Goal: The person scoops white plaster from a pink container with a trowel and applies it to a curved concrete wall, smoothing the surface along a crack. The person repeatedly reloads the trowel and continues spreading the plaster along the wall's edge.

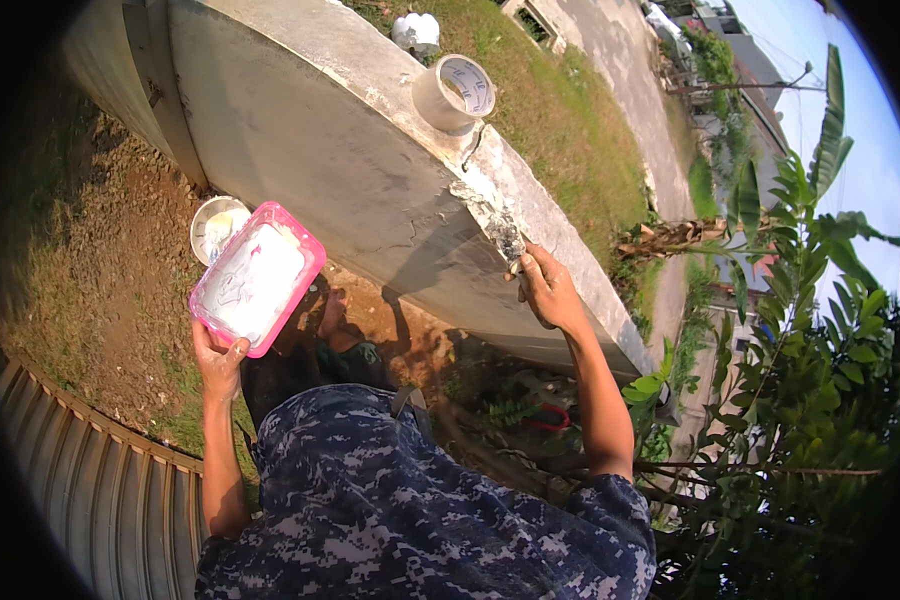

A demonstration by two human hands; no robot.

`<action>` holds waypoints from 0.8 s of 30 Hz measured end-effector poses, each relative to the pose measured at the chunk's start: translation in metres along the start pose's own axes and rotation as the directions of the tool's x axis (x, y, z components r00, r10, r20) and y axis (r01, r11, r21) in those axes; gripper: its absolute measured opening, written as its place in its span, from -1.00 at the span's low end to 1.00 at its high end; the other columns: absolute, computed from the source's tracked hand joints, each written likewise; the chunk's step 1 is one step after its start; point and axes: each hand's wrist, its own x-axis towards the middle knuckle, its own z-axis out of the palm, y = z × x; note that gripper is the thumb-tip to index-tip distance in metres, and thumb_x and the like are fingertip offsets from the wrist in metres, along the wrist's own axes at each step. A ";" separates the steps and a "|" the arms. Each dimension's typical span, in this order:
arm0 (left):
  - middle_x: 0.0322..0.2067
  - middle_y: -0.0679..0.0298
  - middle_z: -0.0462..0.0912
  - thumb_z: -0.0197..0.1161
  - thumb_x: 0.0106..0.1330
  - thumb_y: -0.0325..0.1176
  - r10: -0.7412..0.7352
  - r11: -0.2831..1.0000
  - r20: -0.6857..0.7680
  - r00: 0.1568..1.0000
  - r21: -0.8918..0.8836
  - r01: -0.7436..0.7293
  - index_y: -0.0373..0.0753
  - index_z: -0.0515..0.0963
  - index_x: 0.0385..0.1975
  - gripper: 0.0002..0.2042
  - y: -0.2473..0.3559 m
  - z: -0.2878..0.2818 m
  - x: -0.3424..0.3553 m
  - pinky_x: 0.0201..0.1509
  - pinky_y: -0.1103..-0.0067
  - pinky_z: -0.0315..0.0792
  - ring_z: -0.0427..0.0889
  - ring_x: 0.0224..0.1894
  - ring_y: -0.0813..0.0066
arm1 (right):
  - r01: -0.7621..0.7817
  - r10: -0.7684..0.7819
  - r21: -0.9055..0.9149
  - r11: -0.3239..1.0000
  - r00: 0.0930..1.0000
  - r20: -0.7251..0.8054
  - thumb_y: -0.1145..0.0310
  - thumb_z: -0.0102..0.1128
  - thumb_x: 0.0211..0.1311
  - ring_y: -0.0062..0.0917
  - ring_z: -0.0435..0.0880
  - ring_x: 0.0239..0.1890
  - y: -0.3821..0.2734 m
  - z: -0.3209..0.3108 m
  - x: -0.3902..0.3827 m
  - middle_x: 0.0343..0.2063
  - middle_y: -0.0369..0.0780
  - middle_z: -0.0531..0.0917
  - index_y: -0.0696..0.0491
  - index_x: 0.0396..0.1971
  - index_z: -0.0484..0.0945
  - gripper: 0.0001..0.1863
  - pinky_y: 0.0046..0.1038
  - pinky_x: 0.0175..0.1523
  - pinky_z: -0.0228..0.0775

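My left hand (220,362) is closed on the near edge of a pink rectangular plastic tray (314,262), tilted toward me. White paste (260,275) is smeared over the tray's inside. On the other side, my right hand (551,291) wraps round the handle of a putty knife (510,245), mostly hidden by the fingers. Its blade is at the top edge of a grey concrete wall (310,130), where the surface is chipped and rough. Whether the blade touches the wall, I cannot tell.
A wide roll of tape (433,105) and a white, lumpy-looking object (416,33) rest on the wall top. Beyond the tray, a round tub (202,222) with white material stands on the dirt. Corrugated sheeting (110,490) curves at lower left; leafy branches (790,370) crowd the right.
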 end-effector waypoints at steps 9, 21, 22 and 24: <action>0.19 0.18 0.36 0.62 -0.10 -0.23 -0.046 0.999 -0.022 0.999 -0.022 0.045 -0.29 0.12 0.31 -0.02 -0.002 -0.012 -0.004 0.34 0.41 0.21 0.35 0.24 0.36 | 0.162 -0.193 -0.428 0.889 0.981 -0.029 0.18 0.09 0.38 0.09 0.50 -0.57 -0.028 0.031 0.016 -0.68 0.09 0.49 0.12 -0.28 0.52 -0.72 -0.16 -0.45 0.29; 0.19 0.18 0.36 0.63 -0.10 -0.21 -0.056 0.998 -0.007 0.998 -0.003 0.056 -0.30 0.13 0.30 -0.03 -0.011 -0.014 0.002 0.33 0.41 0.22 0.35 0.24 0.37 | 0.058 -0.160 -0.428 0.902 0.965 -0.206 0.26 0.16 0.33 -0.03 0.40 -0.66 0.003 0.023 -0.024 -0.69 0.05 0.44 0.15 -0.38 0.52 -0.77 -0.26 -0.53 0.21; 0.19 0.18 0.36 0.62 -0.10 -0.20 -0.054 0.999 -0.014 0.998 0.007 0.054 -0.31 0.14 0.30 -0.03 -0.012 -0.015 0.003 0.33 0.41 0.22 0.35 0.24 0.36 | 0.102 -0.199 -0.411 0.906 0.959 -0.200 0.26 0.16 0.33 -0.04 0.39 -0.67 0.003 0.024 -0.027 -0.70 0.05 0.44 0.15 -0.38 0.52 -0.77 -0.27 -0.54 0.22; 0.19 0.18 0.36 0.62 -0.10 -0.20 -0.049 0.999 -0.013 0.999 0.011 0.049 -0.31 0.14 0.29 -0.04 -0.012 -0.016 0.005 0.33 0.41 0.21 0.35 0.24 0.36 | 0.077 -0.171 -0.385 0.920 0.961 -0.216 0.26 0.17 0.32 -0.05 0.38 -0.68 -0.002 0.026 -0.029 -0.71 0.05 0.43 0.15 -0.39 0.53 -0.76 -0.28 -0.54 0.22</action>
